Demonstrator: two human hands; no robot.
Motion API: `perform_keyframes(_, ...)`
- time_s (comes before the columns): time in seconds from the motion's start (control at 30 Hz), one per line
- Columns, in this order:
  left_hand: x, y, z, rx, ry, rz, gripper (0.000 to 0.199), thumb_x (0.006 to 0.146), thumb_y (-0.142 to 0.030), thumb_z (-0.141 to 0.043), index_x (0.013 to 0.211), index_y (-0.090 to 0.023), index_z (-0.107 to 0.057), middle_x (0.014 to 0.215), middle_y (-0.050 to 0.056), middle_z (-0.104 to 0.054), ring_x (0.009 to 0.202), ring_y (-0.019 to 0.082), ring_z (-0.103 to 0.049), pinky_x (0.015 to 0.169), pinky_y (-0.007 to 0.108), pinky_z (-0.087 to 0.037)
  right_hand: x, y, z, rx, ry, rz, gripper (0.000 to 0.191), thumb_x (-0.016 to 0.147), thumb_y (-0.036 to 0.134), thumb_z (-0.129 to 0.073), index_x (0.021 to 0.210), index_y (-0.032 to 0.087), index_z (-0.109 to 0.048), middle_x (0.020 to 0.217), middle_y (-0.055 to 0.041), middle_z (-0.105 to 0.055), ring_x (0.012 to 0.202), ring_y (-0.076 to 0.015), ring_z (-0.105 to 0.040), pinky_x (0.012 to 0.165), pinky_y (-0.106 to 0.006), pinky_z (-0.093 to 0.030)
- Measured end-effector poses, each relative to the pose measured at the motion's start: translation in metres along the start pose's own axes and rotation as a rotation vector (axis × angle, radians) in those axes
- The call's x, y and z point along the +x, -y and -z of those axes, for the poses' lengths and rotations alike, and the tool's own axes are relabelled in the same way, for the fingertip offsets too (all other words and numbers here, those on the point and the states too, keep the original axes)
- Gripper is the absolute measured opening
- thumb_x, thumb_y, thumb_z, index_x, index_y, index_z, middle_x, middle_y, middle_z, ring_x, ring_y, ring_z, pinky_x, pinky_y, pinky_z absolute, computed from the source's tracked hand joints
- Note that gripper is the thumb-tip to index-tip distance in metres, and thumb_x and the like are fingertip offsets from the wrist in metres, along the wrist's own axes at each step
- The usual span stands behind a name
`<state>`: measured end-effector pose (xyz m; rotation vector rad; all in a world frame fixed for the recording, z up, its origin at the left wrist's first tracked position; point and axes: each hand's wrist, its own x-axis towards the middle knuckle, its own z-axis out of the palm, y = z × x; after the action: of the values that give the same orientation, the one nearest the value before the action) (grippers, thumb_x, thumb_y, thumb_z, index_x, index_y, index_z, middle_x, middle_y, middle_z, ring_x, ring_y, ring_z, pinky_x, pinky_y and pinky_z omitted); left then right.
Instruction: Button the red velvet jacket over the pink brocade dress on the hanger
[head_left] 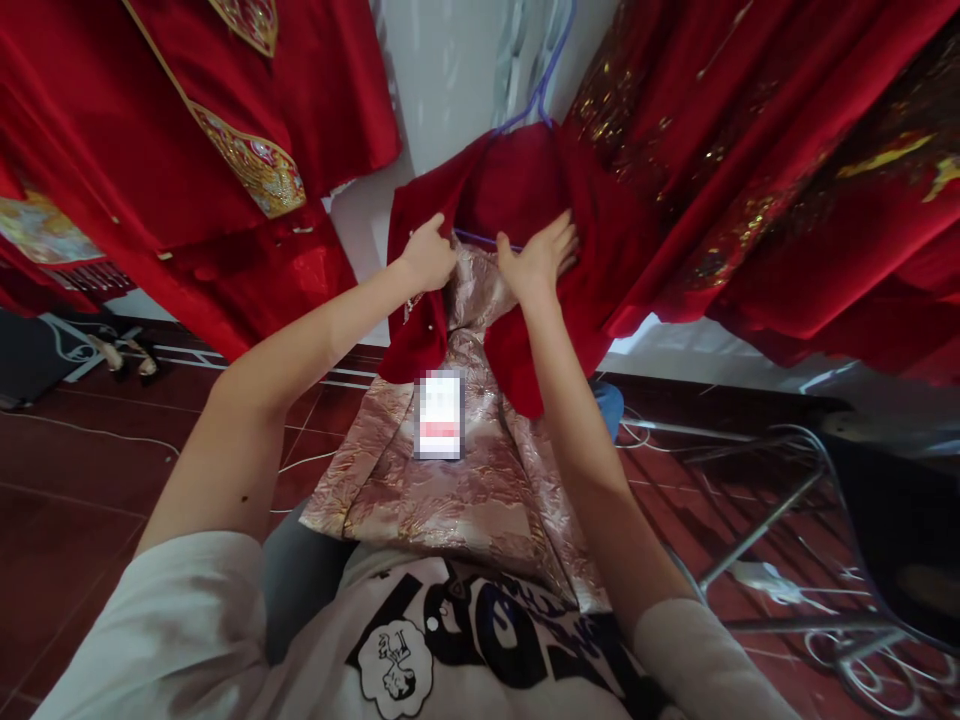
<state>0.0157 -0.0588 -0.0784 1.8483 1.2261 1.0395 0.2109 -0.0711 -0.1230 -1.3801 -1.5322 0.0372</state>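
A red jacket (pixel 589 230) hangs on a purple hanger (pixel 536 105), its front spread apart. Below its collar, a pink brocade skirt (pixel 465 500) with a shiny woven pattern hangs down toward my lap. My left hand (pixel 432 256) is closed at the jacket's left front edge, beside the skirt's narrow upper part. On the other side, my right hand (pixel 538 262) lies on the jacket's right front with fingers stretched out and thumb near the hanger's lower bar. A white tag (pixel 439 415), blurred over, rests on the skirt.
Red embroidered garments (pixel 300 90) hang at the left, and more red garments with gold decoration (pixel 757 200) hang at the right. A dark chair with a metal frame (pixel 832 470) stands right. Shoes (pixel 142 360) and cables lie on the tiled floor (pixel 67 490).
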Motion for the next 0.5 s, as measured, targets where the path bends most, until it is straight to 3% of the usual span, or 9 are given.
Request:
perform_keyframes(0.1,0.006,0.014,0.008,0.021,-0.081,-0.100,0.016,0.085,-0.031,-0.078,0.073,-0.027,-0.069,0.073,0.008,-0.068,0.157,0.034,-0.042,0.136,0.045,-0.010,-0.009,-0.017,0.021,0.002,-0.011,-0.043,0.075,0.102,0.057,-0.064,0.159,0.012,-0.043,0.163,-0.0311,-0.036,0.166,-0.0457,-0.023,0.129,-0.072,-0.030)
perform_keyframes(0.2,0.014,0.013,0.018,0.032,-0.154,-0.190,0.028,0.086,-0.050,-0.076,0.076,-0.025,-0.070,0.082,0.010,-0.072,0.159,0.037,-0.035,0.135,0.050,-0.008,-0.014,-0.032,0.044,-0.005,-0.029,-0.100,0.072,0.102,0.046,-0.068,0.158,0.010,-0.042,0.167,-0.0316,-0.035,0.163,-0.0422,-0.029,0.133,-0.066,-0.027)
perform_keyframes(0.33,0.023,-0.002,0.022,0.089,-0.203,-0.140,0.051,0.090,-0.081,-0.056,0.086,-0.033,-0.073,0.081,0.008,-0.072,0.162,0.030,-0.018,0.135,0.045,0.003,-0.005,-0.045,0.076,-0.163,0.004,-0.142,0.072,0.100,0.041,-0.071,0.155,0.007,-0.041,0.160,-0.0337,-0.045,0.160,-0.0436,-0.039,0.130,-0.066,-0.034)
perform_keyframes(0.43,0.032,-0.008,0.022,0.139,-0.254,-0.125,0.053,0.082,-0.086,-0.056,0.095,-0.036,-0.072,0.075,0.008,-0.069,0.161,0.029,-0.015,0.134,0.041,0.011,0.011,-0.049,0.097,-0.259,0.049,-0.181,0.074,0.097,0.037,-0.074,0.152,0.000,-0.041,0.149,-0.0388,-0.053,0.153,-0.0482,-0.049,0.125,-0.069,-0.039)
perform_keyframes(0.5,0.038,-0.008,0.021,0.128,-0.306,-0.128,0.047,0.078,-0.079,-0.067,0.096,-0.036,-0.072,0.075,0.008,-0.068,0.161,0.030,-0.017,0.134,0.043,0.010,0.020,-0.048,0.111,-0.224,0.069,-0.115,0.075,0.095,0.035,-0.077,0.148,-0.004,-0.041,0.144,-0.0432,-0.055,0.145,-0.0530,-0.055,0.119,-0.074,-0.041)
